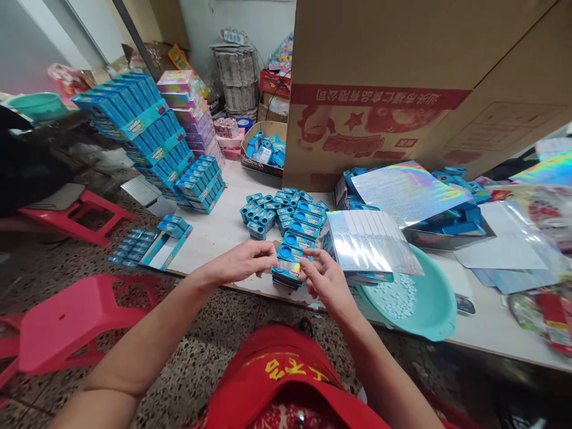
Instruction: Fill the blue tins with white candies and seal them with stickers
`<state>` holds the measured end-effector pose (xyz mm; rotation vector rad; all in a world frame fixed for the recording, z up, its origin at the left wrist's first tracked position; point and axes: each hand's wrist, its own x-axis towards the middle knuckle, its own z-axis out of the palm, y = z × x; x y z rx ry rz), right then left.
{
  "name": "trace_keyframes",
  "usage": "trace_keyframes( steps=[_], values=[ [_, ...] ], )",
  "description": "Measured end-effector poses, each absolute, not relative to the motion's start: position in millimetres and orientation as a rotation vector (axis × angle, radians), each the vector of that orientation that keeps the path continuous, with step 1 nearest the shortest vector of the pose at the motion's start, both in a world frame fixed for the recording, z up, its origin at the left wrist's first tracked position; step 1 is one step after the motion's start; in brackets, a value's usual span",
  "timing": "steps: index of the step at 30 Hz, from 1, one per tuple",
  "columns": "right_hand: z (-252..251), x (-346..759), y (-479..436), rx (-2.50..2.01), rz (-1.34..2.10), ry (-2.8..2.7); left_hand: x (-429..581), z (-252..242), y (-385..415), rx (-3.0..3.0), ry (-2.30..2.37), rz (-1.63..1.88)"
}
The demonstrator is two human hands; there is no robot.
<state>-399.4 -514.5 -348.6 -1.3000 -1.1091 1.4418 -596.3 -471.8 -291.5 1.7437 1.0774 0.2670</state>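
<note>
Both of my hands meet over a stack of flat blue cards (295, 240) at the table's front edge. Between them is a small shiny strip (289, 267), lying over the nearest card. My left hand (250, 260) pinches the strip's left end, fingers closed. At its right end, my right hand (322, 275) holds the strip between thumb and fingers. Small blue boxes (259, 215) with round holes stand in a group just behind. To the right, a sheaf of silvery sheets (366, 241) rests on more blue cards, beside a turquoise basin (435, 304) with small white pieces.
Stacked blue display boxes (154, 143) rise at the back left, beside pink and purple boxes (190, 113). A large cardboard carton (379, 71) stands behind. An open blue box (165, 249) lies at the left edge. Red stools (67, 316) stand on the floor at left.
</note>
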Motion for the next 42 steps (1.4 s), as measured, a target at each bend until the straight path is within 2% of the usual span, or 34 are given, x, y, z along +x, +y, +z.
trace_keyframes(
  steps=[7, 16, 22, 24, 28, 30, 33, 36, 39, 42],
  values=[
    [-354.6, -402.7, -514.5, -1.360, 1.386, -1.380, -597.8, -298.8, -462.8, 1.718, 0.997, 0.219],
    [-350.2, -413.1, -511.8, -1.610, 0.899, -1.747, -605.0, -322.9, -450.7, 1.836, 1.066, 0.194],
    [-350.0, -414.1, -505.3, -1.801, 0.665, -1.878, -607.2, -360.0, -445.4, 1.650, 0.925, 0.274],
    [-350.9, -412.8, -506.2, -1.839, 0.665, -1.845, -605.3, -379.9, -450.2, 1.544, 0.969, 0.343],
    [-353.5, -409.0, -514.5, -1.820, 0.722, -1.735, -600.8, -410.7, -467.6, 1.361, 1.345, 0.491],
    [-355.6, -407.3, -518.2, -1.823, 0.705, -1.669, -597.1, -413.2, -479.0, 1.310, 1.457, 0.684],
    [-361.4, -407.3, -518.4, -1.856, 0.684, -1.559, -587.7, -411.7, -499.9, 1.434, 1.353, 0.984],
    [-368.2, -409.6, -516.5, -1.801, 0.761, -1.507, -581.3, -424.3, -519.4, 1.651, 1.215, 0.896],
    [-368.6, -407.0, -521.2, -1.725, 0.821, -1.531, -587.5, -436.8, -522.8, 1.816, 1.348, 0.801],
    [-358.6, -388.4, -526.0, -1.680, 0.741, -1.610, -592.0, -413.6, -502.9, 1.923, 1.549, 1.029]
  ],
)
